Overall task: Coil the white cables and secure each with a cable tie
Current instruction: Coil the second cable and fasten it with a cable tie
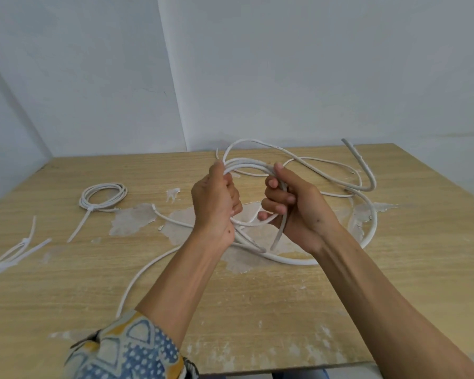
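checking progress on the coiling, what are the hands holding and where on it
Both grip one partly coiled thin white cable: the left hand clutches the loops' left side, the right hand their right side.

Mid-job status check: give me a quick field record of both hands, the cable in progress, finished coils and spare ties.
left hand: grips one side of the coil in progress
right hand: grips the opposite side
coil in progress: several loops, held above table, no tie visible
finished coil: one, tied, on table at left
spare ties: bunch near left edge
loose cables: spread across table centre and right
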